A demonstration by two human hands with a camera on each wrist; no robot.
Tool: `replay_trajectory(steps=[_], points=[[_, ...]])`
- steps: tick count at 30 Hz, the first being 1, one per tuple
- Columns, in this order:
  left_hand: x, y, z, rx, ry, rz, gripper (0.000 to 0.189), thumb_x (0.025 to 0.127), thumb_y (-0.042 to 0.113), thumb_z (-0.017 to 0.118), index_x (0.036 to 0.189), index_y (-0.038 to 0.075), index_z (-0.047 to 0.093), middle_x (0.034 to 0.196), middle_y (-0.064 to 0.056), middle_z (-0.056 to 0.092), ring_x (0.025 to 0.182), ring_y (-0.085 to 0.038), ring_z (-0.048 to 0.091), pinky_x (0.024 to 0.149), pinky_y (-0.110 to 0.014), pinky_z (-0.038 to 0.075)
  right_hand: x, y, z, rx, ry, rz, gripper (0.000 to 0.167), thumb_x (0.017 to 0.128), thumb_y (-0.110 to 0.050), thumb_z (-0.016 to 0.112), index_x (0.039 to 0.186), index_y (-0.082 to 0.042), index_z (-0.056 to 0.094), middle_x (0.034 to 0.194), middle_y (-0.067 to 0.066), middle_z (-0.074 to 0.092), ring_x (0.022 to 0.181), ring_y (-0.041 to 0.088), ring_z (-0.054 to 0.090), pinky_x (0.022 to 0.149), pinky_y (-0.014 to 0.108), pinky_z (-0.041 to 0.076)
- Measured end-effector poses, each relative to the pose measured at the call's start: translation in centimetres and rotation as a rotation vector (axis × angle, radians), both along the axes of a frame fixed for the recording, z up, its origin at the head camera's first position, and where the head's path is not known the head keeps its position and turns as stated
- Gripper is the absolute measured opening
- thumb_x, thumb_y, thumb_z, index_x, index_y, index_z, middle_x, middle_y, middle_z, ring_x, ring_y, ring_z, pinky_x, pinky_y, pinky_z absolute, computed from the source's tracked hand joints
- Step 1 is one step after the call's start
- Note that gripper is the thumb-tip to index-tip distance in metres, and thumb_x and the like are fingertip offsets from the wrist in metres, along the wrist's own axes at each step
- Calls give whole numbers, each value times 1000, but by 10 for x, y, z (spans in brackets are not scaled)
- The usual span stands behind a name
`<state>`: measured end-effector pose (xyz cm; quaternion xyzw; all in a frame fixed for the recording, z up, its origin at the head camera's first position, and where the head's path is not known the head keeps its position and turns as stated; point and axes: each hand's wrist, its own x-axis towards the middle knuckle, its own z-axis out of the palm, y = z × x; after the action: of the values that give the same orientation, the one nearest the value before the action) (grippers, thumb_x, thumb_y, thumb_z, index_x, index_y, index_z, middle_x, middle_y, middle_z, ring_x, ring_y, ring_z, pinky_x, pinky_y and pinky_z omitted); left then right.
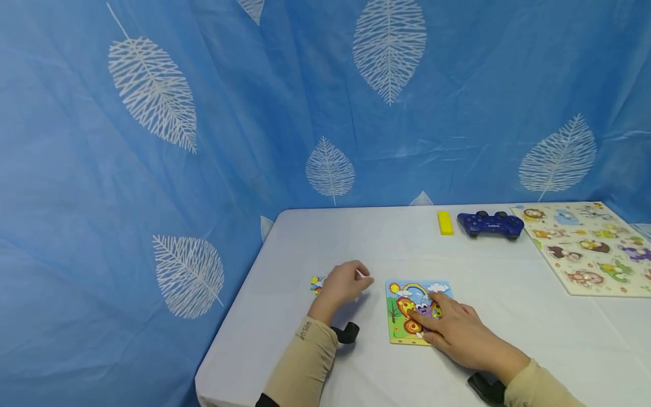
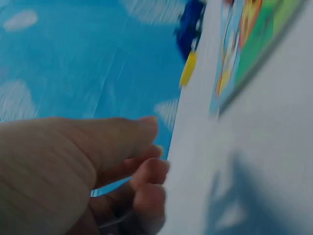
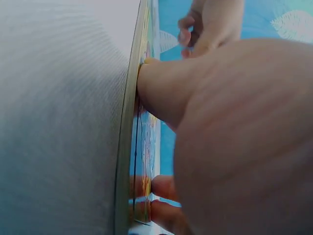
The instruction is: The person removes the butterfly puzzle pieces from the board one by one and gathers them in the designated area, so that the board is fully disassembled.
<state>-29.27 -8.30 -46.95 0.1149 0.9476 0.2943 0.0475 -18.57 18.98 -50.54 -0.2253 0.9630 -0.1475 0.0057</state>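
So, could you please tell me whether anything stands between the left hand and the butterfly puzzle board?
Nothing visible does: only white table shows between the left hand and the left edge of the butterfly puzzle board. The right hand, though, rests on the board's right part, partly covering it.

Soft, even light is filling the head view, the left hand [image 1: 343, 284] casting a faint shadow toward five o'clock. Blur is smearing the left-wrist view, softening the controller [image 2: 190, 30] near one o'clock. In the right-wrist view, the table [image 3: 63, 122] is glowing near eleven o'clock; the glossy puzzle [image 3: 148, 134] is mirroring fingers [image 3: 165, 188] near six.
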Motion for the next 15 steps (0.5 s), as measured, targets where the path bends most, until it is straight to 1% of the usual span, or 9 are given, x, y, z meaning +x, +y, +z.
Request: replay_trajectory(steps=[2, 3, 6, 8, 10, 12, 15], points=[[3, 24, 1, -17, -48, -60, 18, 97, 34, 73, 105, 18, 72, 84, 7, 64, 65, -9, 59, 60, -27, 47, 0, 1, 0, -15, 13, 3, 49, 101, -47, 62, 148, -37, 56, 155, 22, 40, 140, 42, 45, 100, 63, 40], [4, 34, 0, -27, -52, -83, 16, 96, 33, 74, 103, 18, 73, 83, 8, 64, 65, -7, 58, 60, -25, 47, 0, 2, -1, -28, 25, 3, 52, 100, -46, 64, 148, -30, 57, 153, 23, 42, 138, 42, 47, 100, 63, 41], [5, 56, -8, -52, -38, -107, 14, 95, 32, 76, 98, 18, 74, 81, 10, 64, 67, -4, 56, 61, -22, 46, -1, 4, -1, -87, 30, -7, 64, 97, -47, 68, 145, -7, 58, 150, 26, 47, 135, 46, 51, 101, 64, 44], [5, 65, -16, -46, -30, -101, 15, 93, 33, 78, 95, 18, 75, 79, 11, 64, 68, -3, 55, 62, -21, 46, -2, 5, -1, -124, 25, -13, 67, 96, -46, 70, 141, 2, 58, 150, 26, 50, 136, 47, 50, 102, 64, 44], [5, 71, -23, -49, -21, -85, 18, 91, 36, 80, 93, 20, 74, 78, 13, 62, 67, -2, 54, 62, -21, 46, -2, 6, 1, -147, 20, -14, 66, 95, -43, 72, 138, 5, 60, 150, 26, 51, 138, 48, 48, 102, 65, 44], [6, 74, -27, -54, -6, -74, 19, 89, 40, 81, 92, 22, 74, 78, 14, 60, 67, -2, 53, 62, -21, 44, -3, 8, 2, -144, 32, -7, 60, 95, -39, 74, 136, 3, 63, 149, 25, 52, 138, 47, 49, 100, 66, 44], [8, 75, -34, -84, 34, -63, 19, 88, 43, 82, 91, 26, 74, 79, 16, 57, 67, -2, 51, 60, -22, 42, -4, 8, 0, -135, 56, -16, 56, 93, -37, 76, 135, -1, 67, 147, 24, 53, 134, 47, 52, 96, 66, 45]])
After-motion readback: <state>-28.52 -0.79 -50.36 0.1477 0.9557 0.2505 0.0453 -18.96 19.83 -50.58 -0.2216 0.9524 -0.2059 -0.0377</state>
